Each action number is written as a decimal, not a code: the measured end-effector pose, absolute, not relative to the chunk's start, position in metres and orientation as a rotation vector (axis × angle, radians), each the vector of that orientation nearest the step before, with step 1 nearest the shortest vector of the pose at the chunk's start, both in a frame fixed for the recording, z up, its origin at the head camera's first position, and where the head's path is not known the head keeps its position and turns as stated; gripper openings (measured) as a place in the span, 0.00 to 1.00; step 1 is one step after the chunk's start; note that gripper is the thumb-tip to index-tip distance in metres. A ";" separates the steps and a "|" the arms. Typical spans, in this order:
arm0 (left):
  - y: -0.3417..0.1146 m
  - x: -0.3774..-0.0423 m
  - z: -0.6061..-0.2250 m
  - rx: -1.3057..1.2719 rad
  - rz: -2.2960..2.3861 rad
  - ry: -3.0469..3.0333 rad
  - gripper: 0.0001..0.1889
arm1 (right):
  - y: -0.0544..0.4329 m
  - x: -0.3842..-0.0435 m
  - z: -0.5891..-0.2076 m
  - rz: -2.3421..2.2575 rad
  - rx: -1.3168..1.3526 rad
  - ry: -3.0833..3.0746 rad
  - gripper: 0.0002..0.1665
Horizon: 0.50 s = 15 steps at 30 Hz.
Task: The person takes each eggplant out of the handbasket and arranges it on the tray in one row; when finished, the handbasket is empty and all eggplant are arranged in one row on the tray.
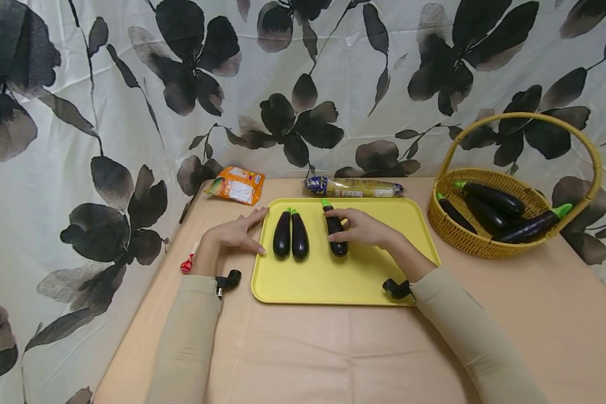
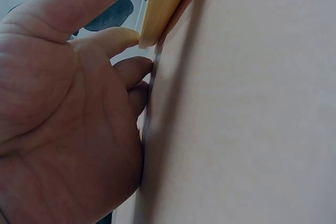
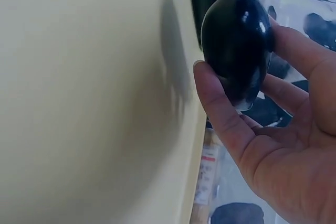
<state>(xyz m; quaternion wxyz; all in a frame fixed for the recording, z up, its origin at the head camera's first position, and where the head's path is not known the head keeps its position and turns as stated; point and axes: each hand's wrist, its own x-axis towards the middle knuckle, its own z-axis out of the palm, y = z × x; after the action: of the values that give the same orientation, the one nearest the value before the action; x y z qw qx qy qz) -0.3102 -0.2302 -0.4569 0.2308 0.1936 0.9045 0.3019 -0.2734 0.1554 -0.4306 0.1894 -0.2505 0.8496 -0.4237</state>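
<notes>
In the head view my right hand (image 1: 361, 226) grips a dark purple eggplant (image 1: 334, 224) over the right half of the yellow tray (image 1: 303, 283). The right wrist view shows that eggplant (image 3: 236, 45) between thumb and fingers, its shadow cast on the tray. Two more eggplants (image 1: 281, 234) lie side by side on the tray's left half, green stems pointing away from me. My left hand (image 1: 236, 233) rests at the tray's left edge, fingers spread, thumb and fingertips touching the rim. The left wrist view has its palm (image 2: 68, 124) beside the tray's corner (image 2: 163, 9).
A wicker basket (image 1: 459, 238) with a tall handle holds several eggplants at the right. Behind the tray lie an orange snack packet (image 1: 239, 185) and a long blue-and-yellow package (image 1: 353, 187). A red lollipop (image 1: 186, 265) lies by my left wrist. Flowered cloth hangs behind the table.
</notes>
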 end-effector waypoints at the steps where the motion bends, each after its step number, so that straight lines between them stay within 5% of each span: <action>1: -0.230 -0.310 -0.457 0.533 0.829 2.487 0.71 | 0.154 -0.274 -0.431 -1.181 -0.702 2.392 0.44; 15: -0.229 -0.310 -0.456 0.507 0.837 2.473 0.71 | 0.137 -0.281 -0.440 -1.054 -0.752 2.474 0.43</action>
<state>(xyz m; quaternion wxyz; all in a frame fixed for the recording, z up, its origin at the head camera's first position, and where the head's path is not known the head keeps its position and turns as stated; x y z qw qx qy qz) -0.3101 -0.2291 -0.4563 0.2386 0.1849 0.9031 0.3055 -0.2814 0.1366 -0.4404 0.1738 -0.2653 0.8724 -0.3719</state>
